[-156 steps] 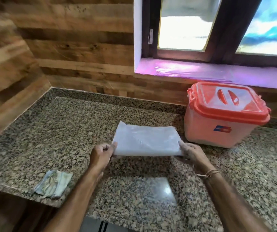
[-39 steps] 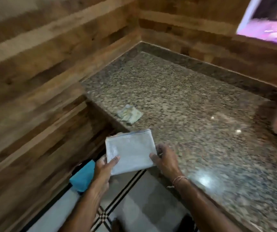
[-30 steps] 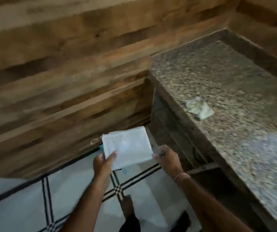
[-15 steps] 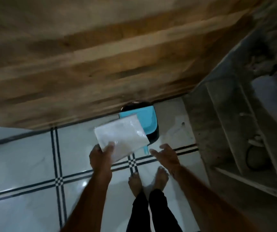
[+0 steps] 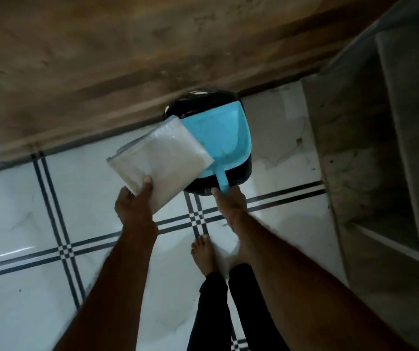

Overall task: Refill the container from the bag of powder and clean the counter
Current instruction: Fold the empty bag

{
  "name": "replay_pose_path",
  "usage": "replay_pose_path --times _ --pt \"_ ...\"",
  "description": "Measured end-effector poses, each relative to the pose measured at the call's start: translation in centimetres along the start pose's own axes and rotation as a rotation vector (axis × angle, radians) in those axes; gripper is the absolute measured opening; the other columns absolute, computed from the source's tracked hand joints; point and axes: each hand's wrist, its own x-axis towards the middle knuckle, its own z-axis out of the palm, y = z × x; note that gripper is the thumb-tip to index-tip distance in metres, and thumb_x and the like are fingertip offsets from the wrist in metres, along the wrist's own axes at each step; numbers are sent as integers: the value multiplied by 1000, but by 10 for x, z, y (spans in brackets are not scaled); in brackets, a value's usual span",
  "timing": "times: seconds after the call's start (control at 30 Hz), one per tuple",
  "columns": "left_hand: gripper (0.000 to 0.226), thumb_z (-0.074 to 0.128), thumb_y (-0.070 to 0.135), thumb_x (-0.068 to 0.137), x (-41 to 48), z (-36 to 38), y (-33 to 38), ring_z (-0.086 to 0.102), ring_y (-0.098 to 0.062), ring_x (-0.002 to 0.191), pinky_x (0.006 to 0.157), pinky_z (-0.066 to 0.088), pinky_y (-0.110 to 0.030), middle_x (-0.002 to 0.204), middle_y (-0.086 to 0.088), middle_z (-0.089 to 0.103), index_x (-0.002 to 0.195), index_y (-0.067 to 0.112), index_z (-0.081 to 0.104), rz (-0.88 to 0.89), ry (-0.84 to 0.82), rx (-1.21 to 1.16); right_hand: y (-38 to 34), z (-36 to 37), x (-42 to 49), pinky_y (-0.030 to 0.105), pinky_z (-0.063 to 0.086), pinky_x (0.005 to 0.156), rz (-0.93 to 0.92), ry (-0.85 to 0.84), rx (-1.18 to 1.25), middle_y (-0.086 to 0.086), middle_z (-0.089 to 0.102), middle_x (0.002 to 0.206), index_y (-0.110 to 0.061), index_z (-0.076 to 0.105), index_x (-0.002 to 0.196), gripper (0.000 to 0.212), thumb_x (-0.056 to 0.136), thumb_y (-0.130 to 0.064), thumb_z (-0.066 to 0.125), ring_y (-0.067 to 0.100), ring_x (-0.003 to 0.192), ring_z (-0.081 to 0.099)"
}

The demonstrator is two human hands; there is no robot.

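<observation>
My right hand (image 5: 228, 202) has dropped to the dustpan (image 5: 218, 138) handle at twelve o'clock, grip unclear; left hand (image 5: 133, 206) fingers (image 5: 147, 182) pinch the bag (image 5: 162, 155) by its near edge.

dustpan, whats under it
A black bin sits under the dustpan; its rim shows past the pan's edges. What the bin holds is hidden by the pan and by the folded bag in the left hand.
</observation>
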Motion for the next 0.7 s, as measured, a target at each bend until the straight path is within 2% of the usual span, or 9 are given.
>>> replay_pose_path --times 0.07,0.13,0.2,0.27,0.33,0.47,0.57,0.63,0.7 --pt "23 84 37 81 -4 -1 5 67 -26 96 89 59 -44 96 -3 72 85 22 68 -33 18 -9 10 -17 -20 35 48 88 -125 35 -144 13 70 119 -8 56 125 43 97 -41 61 34 113 65" --pt "23 84 35 83 -13 -2 16 66 -25 94 86 60 -42 95 -3 71 86 19 68 -48 33 -20 25 -36 -39 35 49 83 -212 64 -240 10 71 109 -11 57 119 38 99 -44 57 31 105 67" --pt "28 83 33 85 -22 2 32 61 -20 83 73 56 -32 86 -1 66 89 11 65 -29 60 -5 42 -59 -56 38 51 82 -225 118 -243 9 73 105 -13 58 116 37 99 -46 56 33 101 68" --pt "32 81 30 87 -30 11 45 53 -17 71 60 45 -22 76 0 58 88 6 60 20 92 58 61 -80 -67 39 52 80 -192 198 -177 10 75 101 -13 60 115 40 98 -49 56 35 99 69" --pt "31 78 29 89 -35 22 52 49 -15 65 53 39 -22 75 -2 56 86 7 57 78 104 157 79 -96 -73 40 53 76 -177 263 -134 12 75 95 -12 60 110 39 96 -48 58 37 93 71" --pt "28 77 29 90 -38 55 56 60 -23 80 52 36 -21 89 -5 65 95 6 61 197 12 371 110 -116 -73 43 55 76 -152 348 -85 12 74 89 -10 59 105 33 97 -41 63 39 87 71" --pt "21 73 25 91 -28 80 47 67 -30 93 61 45 -27 98 -8 70 103 10 64 256 -125 534 134 -121 -71 41 50 72 -139 401 -97 12 73 86 -11 59 103 35 97 -45 60 40 85 71" --pt "24 67 19 91 -21 92 44 67 -31 102 81 55 -36 108 -8 72 114 16 65 314 -236 659 146 -122 -76 42 50 71 -153 411 -97 9 73 84 -14 61 102 40 95 -53 57 40 84 71" --pt "35 63 11 90 -24 96 51 66 -26 107 93 52 -32 115 -4 74 124 22 66 353 -302 737 154 -124 -87 41 51 69 -173 401 -80 4 70 77 -18 59 94 49 92 -66 50 38 79 69"
